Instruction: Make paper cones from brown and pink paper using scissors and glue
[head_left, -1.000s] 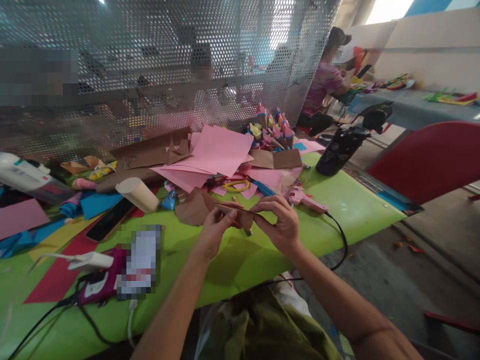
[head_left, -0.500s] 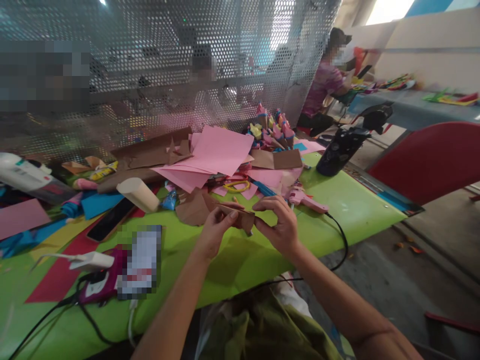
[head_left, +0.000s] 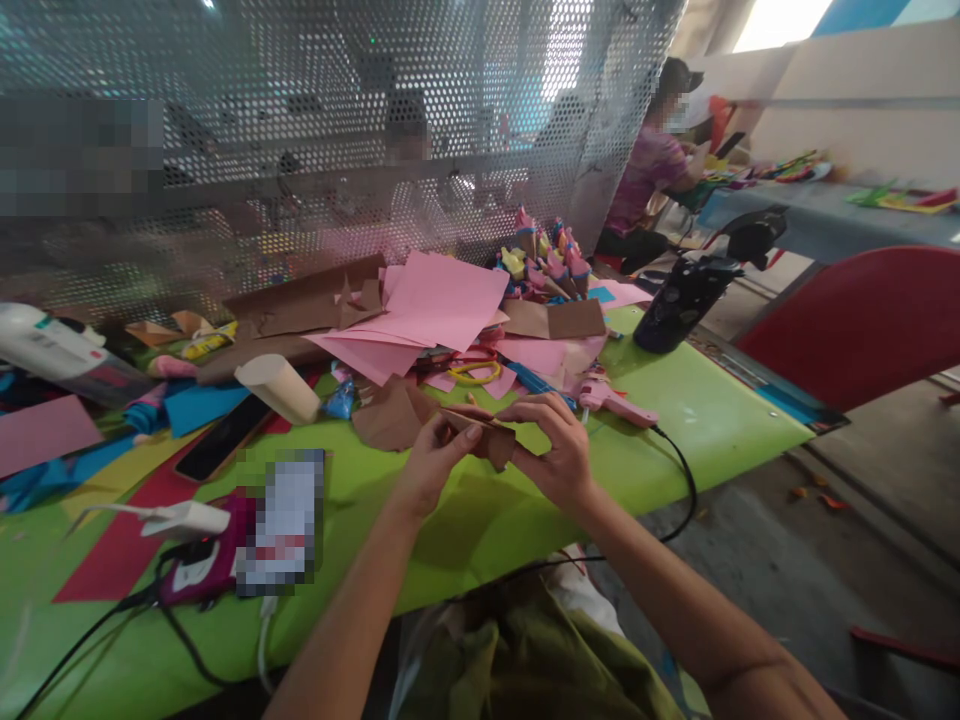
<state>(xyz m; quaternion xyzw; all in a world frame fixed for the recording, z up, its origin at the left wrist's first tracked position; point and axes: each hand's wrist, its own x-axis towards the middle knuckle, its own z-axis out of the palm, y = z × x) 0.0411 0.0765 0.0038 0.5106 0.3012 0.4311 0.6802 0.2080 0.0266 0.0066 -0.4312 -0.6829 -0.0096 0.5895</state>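
Observation:
A small folded piece of brown paper (head_left: 493, 442) is held just above the green table, in front of me. My left hand (head_left: 429, 465) pinches its left part, thumb on top and fingers underneath. At the right end, my right hand (head_left: 553, 452) has its curled fingers and thumb around the paper's edge; the exact contact is partly hidden. Behind my left hand lies a larger crumpled brown paper sheet (head_left: 390, 415). A pink glue gun (head_left: 619, 405) rests to the right of my right hand, beside a blue-handled tool (head_left: 531, 378).
Pink paper sheets (head_left: 442, 300) are piled behind my hands, near yellow-handled scissors (head_left: 476, 373). Several small paper cones (head_left: 551, 255) stand at the back. A black bottle (head_left: 682, 305) is at right; a cream roll (head_left: 277, 388), dark phone (head_left: 223, 437) and magenta power strip (head_left: 206, 565) are at left.
My right hand has shifted slightly left, its fingers closing in over the brown paper's right end. My left hand keeps its hold in almost the same place.

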